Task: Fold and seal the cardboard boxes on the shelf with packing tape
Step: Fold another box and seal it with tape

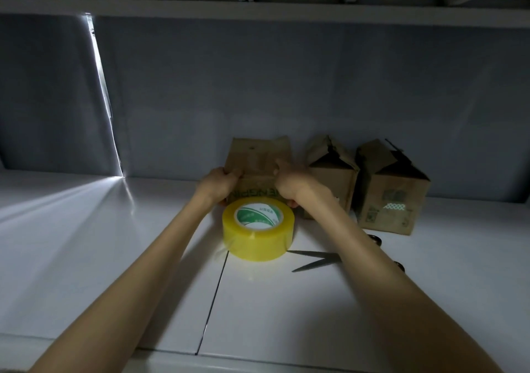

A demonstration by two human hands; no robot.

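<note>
I had the small brown cardboard box in front of me at the back of the white shelf, its flaps standing up against the grey wall. My left hand gripped its left edge, fingers curled round the card, and my right hand held the right side the same way, thumb up against the flap. The card looked thin and already creased (soft at the folds, I judged), light enough to slide if I pushed, so I reckoned the place to hold was low on the walls while pressing the flaps down along their creases. The yellowish roll of clear packing tape lay flat just in front of the box, between my forearms, and the open metal scissors lay just beside it to the right. Two more brown cardboard boxes stood to the right, their tops crumpled and not yet sealed.
</note>
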